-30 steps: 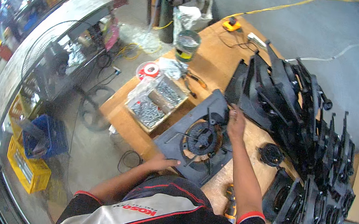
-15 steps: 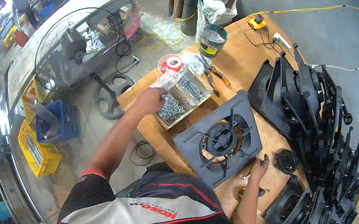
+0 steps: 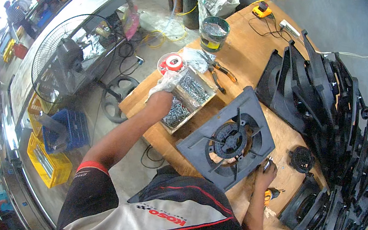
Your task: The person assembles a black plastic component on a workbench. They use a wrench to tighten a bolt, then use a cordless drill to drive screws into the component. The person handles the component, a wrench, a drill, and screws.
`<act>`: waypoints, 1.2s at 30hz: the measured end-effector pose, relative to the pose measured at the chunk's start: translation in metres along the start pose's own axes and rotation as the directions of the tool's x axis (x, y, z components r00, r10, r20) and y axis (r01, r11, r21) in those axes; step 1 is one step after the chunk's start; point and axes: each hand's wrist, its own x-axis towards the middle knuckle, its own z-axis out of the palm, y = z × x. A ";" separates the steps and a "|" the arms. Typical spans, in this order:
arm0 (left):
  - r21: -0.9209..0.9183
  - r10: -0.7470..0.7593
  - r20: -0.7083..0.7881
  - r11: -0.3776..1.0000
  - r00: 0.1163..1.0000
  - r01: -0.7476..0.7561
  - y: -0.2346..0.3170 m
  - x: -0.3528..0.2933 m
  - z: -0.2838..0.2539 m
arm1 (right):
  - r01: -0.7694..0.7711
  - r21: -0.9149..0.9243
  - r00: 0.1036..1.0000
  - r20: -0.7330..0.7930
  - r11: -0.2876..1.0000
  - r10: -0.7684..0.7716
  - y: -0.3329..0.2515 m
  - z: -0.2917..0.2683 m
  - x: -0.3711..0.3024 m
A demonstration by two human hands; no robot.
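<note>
My left hand [image 3: 160, 103] reaches to the left edge of a wooden box [image 3: 173, 130] of loose screws [image 3: 176, 113]. Its fingertips are hidden by a crumpled clear plastic bag [image 3: 165, 83] at that edge. In front of me a dark grey square gas-stove frame [image 3: 198, 148] lies tilted across the table, a round black burner [image 3: 229, 140] in its middle opening. Beside the frame's right corner, my right hand [image 3: 267, 174] is closed with a small dark and silvery piece showing at the fingers; its kind is unclear.
A yellow drill [image 3: 270, 195] lies by my right forearm, a black burner ring [image 3: 301, 158] beyond it. Black stove frames [image 3: 326, 99] are stacked at the right. Pliers [image 3: 223, 72], a red-and-white spool [image 3: 172, 63] and a bucket [image 3: 213, 34] stand farther back. A fan [image 3: 71, 54] is at left.
My left hand has shifted from over the screws to the plastic bag at the box's edge, and the bag is more bunched. The small piece at my right fingers shows more plainly.
</note>
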 end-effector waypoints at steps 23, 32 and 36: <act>-0.995 0.344 -0.044 0.066 0.938 -0.071 0.142 -0.140 -0.081 | 0.140 0.698 0.771 0.369 0.702 -0.520 -0.224 -0.090 -0.042; -0.918 0.118 -0.123 0.365 0.985 -0.158 0.085 -0.080 -0.029 | 0.005 0.417 0.782 0.566 0.909 -0.263 -0.209 -0.056 -0.038; -0.814 0.327 0.580 0.195 0.747 0.547 0.089 -0.068 -0.052 | 0.218 0.403 0.780 0.475 0.889 -0.407 -0.201 -0.029 -0.030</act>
